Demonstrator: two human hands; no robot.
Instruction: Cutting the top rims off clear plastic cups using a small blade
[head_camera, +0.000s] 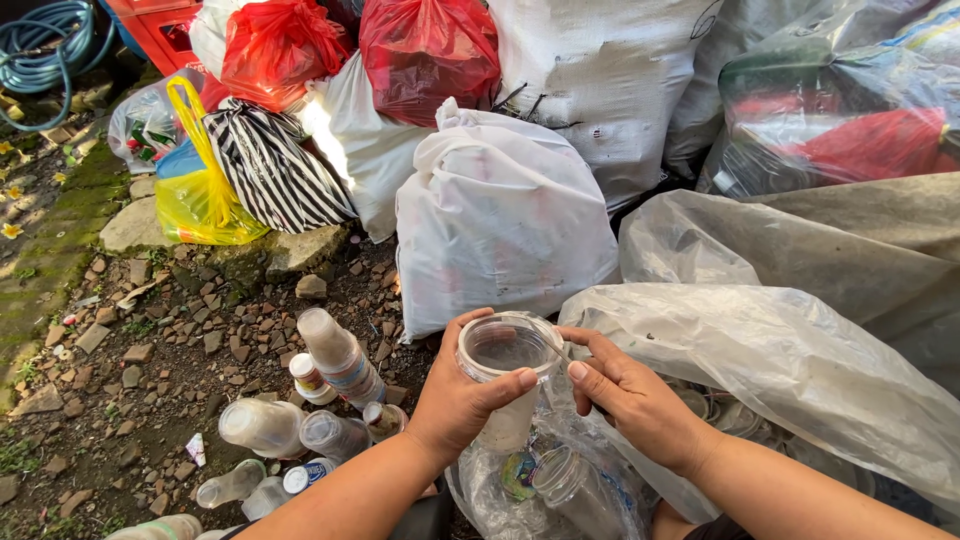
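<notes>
We hold a clear plastic cup (505, 375) upright in front of us, above a large transparent bag (800, 370) that spreads to our right and a smaller clear bag (500, 495) of bottles below. Our left hand (462, 395) wraps the cup's wall from the left, thumb across the front just under the rim, so that hand is closed on it. Our right hand (630, 400) sits at the rim's right edge, its fingertips touching or pinching something thin there; whether that is a film lid or the lip itself we cannot tell. The cup looks empty, so we judge it very light, with a thin wall that will buckle if squeezed hard, and a smooth skin that may slip. The rolled rim seems the stiffest part, and the wall just beneath it the safest place to grip. On the stony ground (170, 350) to our left lie more cups and bottles (300, 420), and tied sacks (500, 215) stand behind.
</notes>
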